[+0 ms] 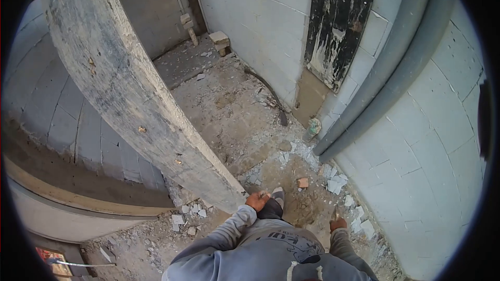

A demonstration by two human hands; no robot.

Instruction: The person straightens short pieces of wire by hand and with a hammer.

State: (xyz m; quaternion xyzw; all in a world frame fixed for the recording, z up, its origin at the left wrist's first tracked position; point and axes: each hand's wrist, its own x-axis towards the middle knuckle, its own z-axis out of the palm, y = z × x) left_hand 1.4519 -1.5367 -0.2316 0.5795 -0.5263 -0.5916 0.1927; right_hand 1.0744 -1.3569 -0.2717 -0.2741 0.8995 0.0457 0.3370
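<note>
A long, wide grey board (130, 83), rough and stained, slants from the upper left down to the person's body. At its lower end, near its edge, is my left hand (257, 201), with the fingers curled. My right hand (338, 224) hangs low on the right, closed round the handle of a small tool (335, 212) whose shape is hard to make out. One shoe (278, 195) shows just right of my left hand.
Two grey pipes (380, 73) lean along the right block wall (416, 166). Broken block pieces (337, 183) and an orange brick piece (302, 182) litter the dirt floor. A black strip (341, 21) covers part of the wall. A dark hose (268, 91) lies beyond.
</note>
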